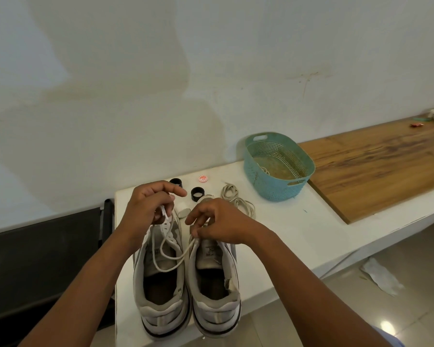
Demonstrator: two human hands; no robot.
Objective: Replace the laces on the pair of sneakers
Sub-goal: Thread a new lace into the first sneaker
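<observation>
A white table [298, 229] is carrying a teal perforated basket [277, 166] and the pair of sneakers [186, 279], standing side by side at its near edge, heels toward the camera. Their tongue labels are showing print too small to read. The left hand [148, 204] is pinching the white lace [171, 256] at the left shoe's eyelets; the right hand [216, 221] is pinching its other end. Spare laces [238, 199] are lying coiled beyond, near two black rings [198, 192] and a red-and-white cap [203, 178] with unreadable print.

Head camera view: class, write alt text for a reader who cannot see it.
Two hands, left hand and right hand, pinch a white lace over a pair of grey-white sneakers on a white table. Coiled beige laces and a teal perforated plastic basket lie beyond.
</observation>
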